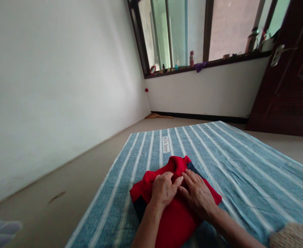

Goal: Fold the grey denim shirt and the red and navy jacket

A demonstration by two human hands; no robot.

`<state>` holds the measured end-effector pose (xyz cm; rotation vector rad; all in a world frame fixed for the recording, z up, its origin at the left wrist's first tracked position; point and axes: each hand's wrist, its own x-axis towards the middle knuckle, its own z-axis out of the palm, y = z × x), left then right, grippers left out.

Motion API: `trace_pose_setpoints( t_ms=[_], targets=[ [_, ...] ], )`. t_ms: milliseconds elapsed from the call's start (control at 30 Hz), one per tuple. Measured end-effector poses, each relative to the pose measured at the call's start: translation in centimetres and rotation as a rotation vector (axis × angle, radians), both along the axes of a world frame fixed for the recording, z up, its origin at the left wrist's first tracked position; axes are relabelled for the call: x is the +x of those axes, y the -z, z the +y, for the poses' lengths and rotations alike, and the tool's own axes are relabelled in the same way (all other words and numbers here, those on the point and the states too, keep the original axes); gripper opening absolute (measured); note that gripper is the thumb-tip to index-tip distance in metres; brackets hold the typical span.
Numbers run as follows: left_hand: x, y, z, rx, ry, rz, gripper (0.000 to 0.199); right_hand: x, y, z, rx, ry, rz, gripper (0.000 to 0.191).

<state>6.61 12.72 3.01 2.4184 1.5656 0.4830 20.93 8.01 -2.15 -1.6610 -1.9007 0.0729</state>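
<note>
A red garment with dark navy panels (176,220), apparently a shirt or sweater, lies on the striped cloth with its raised collar edge pointing away from me. On its upper left part is my left hand (164,187), fingers bent down into the red fabric and thumb stretched toward the right; the fingertips are partly hidden. My right hand (198,194) rests on the upper right part, with its fingers extended over the fabric near the collar. The two thumbs nearly meet at the middle. My forearms cover some of the garment's lower part.
A blue cloth with white stripes (110,206) covers the table-like surface. A woven beige item (293,236) sits at its lower right. Beyond are a broom (158,116) on the floor, a windowsill with bottles (191,59), and a dark red door (285,93). A white wall (63,69) stands left.
</note>
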Motion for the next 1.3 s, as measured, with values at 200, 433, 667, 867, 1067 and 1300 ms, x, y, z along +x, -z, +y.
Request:
trace_pose_setpoints(
  t_ms=[200, 433, 667, 867, 1067, 1300],
  targets=[
    [0.2, -1.2, 1.6, -0.134, -0.023, -0.198, 0.032, -0.2, 0.4, -0.4, -0.008, 0.004, 0.014, 0.052],
    [3.3, -1.5, 5.7, -0.509, -0.32, -0.602, 0.035, -0.4, 0.0, -0.5, -0.001, 0.007, 0.043, 0.053],
    [4.9, -0.2, 7.6, -0.593, -0.399, -0.821, 0.034, -0.3, -0.9, -0.6, -0.037, -0.017, 0.057, 0.056],
    [5.2, 0.4, 8.0, -0.596, -0.424, -1.039, 0.022, -0.3, -1.5, -0.6, -0.068, -0.021, 0.065, 0.058],
    [5.3, 0.3, 7.4, -0.705, -0.434, -1.301, 0.015, -0.4, -1.4, -0.7, -0.043, -0.004, 0.101, 0.055],
    [5.5, -0.8, 7.0, -0.934, -0.487, -1.437, 0.01, -0.5, -1.5, -0.6, -0.032, 0.007, 0.107, 0.053]
  ],
)
